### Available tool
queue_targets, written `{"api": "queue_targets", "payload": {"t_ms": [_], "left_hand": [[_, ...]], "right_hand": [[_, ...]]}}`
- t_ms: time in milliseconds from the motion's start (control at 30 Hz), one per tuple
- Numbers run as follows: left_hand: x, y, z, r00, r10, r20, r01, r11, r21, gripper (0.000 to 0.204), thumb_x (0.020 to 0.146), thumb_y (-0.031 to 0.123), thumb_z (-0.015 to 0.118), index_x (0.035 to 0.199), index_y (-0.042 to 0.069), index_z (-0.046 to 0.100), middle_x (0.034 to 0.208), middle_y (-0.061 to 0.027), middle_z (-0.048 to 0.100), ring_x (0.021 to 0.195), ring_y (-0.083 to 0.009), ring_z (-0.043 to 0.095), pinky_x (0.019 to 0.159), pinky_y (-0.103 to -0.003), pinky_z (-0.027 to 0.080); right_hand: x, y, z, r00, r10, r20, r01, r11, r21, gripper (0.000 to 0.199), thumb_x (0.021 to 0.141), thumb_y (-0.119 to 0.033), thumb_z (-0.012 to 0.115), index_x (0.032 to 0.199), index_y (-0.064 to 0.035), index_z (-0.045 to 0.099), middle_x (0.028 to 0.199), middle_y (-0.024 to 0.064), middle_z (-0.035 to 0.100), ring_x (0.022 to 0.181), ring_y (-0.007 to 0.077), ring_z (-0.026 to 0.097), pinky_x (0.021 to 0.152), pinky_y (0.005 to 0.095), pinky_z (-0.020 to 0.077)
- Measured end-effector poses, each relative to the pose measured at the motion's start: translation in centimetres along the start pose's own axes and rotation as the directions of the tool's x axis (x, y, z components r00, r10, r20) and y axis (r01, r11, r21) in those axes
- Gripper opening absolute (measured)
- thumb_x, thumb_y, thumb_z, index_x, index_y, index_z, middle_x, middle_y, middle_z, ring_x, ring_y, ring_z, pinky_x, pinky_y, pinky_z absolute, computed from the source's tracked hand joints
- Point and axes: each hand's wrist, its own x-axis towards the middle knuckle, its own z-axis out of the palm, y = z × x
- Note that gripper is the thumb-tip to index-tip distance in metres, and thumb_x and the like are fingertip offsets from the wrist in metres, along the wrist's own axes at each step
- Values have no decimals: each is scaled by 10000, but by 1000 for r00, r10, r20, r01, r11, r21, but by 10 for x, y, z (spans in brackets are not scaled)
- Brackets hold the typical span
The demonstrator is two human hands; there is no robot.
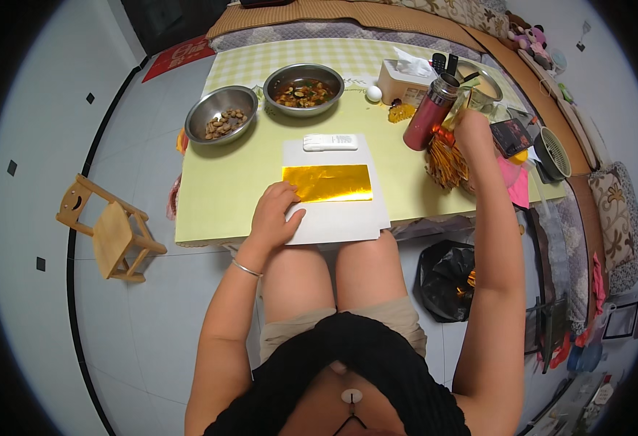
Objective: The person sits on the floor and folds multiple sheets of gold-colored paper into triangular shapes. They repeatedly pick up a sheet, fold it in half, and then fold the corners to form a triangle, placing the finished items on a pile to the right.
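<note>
A shiny gold foil sheet (pixel 330 183) lies flat on a white board (pixel 337 222) at the table's near edge. My left hand (pixel 275 207) rests at the foil's left end, fingers stretched out and their tips on its edge. To the right, my right hand (pixel 473 129) is raised over a bundle of thin orange-brown sticks (pixel 446 166), beside a red thermos (pixel 431 112). Its fingers are bent together, and whatever they hold is too small to make out. A white oblong case (pixel 330 142) sits on the board beyond the foil.
Two steel bowls stand farther back, one with brown nuts or shells (pixel 226 125), one with cooked food (pixel 304 93). A tissue box (pixel 404 80), white egg (pixel 374 93), phone (pixel 511 138) and green basket (pixel 552 153) crowd the right. A black bag (pixel 446 280) is on the floor.
</note>
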Motion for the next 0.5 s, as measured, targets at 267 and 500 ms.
{"api": "queue_targets", "payload": {"t_ms": [267,500], "left_hand": [[-2,0,-5,1000,-6,-3,6,1000,-5,261,755,137,776,956,10,669,1164,-171,659,1130,-387,593,978,-458,490],[-2,2,-5,1000,-13,3,13,1000,-23,268,753,150,779,958,14,674,1168,-175,665,1135,-393,599,987,-467,489]], "right_hand": [[-4,-10,17,991,-128,31,131,947,-293,232,898,-87,553,946,13,757,1018,228,722,945,393,702,829,483,572],[-11,-13,5,972,-144,186,212,883,-420,198,886,-160,604,919,-78,782,931,145,746,933,353,701,799,467,569]]}}
